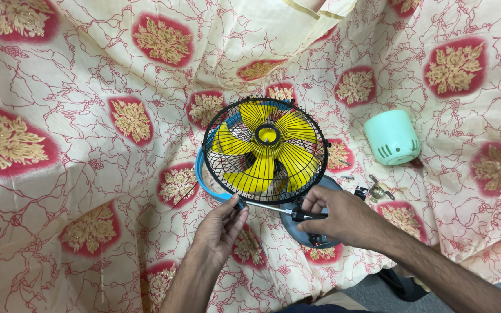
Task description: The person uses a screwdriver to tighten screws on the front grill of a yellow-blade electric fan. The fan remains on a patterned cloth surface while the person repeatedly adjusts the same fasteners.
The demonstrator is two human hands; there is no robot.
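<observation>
Left hand: my left hand [218, 229] pinches the screwdriver's tip end at the lower rim of the fan, fingers closed narrow.
Right hand: my right hand [340, 215] grips the black handle of the screwdriver [273, 208], which lies level between both hands.
Fan: the fan [265, 148] sits just beyond my hands on the cloth [76, 145], black grille over yellow blades, blue ring at the left.
Base: grey, under my right hand.
Small parts: metal bits [378, 190] right of the fan.
Cover: a mint cover [392, 138] lies farther right.
</observation>
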